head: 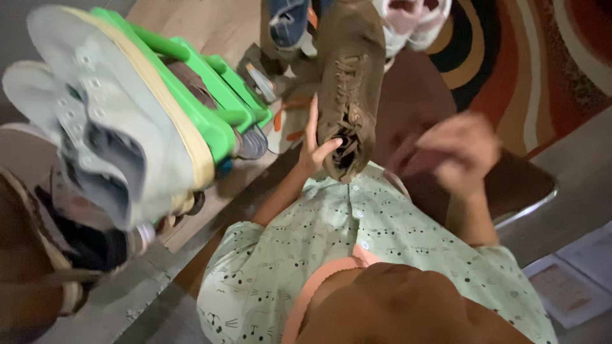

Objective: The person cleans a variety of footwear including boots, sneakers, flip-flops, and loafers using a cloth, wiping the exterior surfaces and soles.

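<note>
- Holding is done by the left hand (317,148), whose fingers are wrapped about the heel end of a brown shoe (347,86); the thumb is pressed at the edge of the opening.
- The shoe is kept in the air in front of the chest, toe pointed away, above a patterned rug (542,70) and just beside a green rack (210,114).
- The right hand (462,153) is raised near the shoe but apart from it; it is blurred, so whether its fingers are spread or curled cannot be told.
- The shoe is judged fairly light, soft in the upper and stiffer along the sole, so the heel collar or the sole edge is thought the surest place to be gripped.
- Its surface looks dull, dusty brown, like suede or worn cloth, with laces of the same colour running down the middle and a dark opening.
- Pale grey shoes (108,114) are seen on the rack at the left.
</note>
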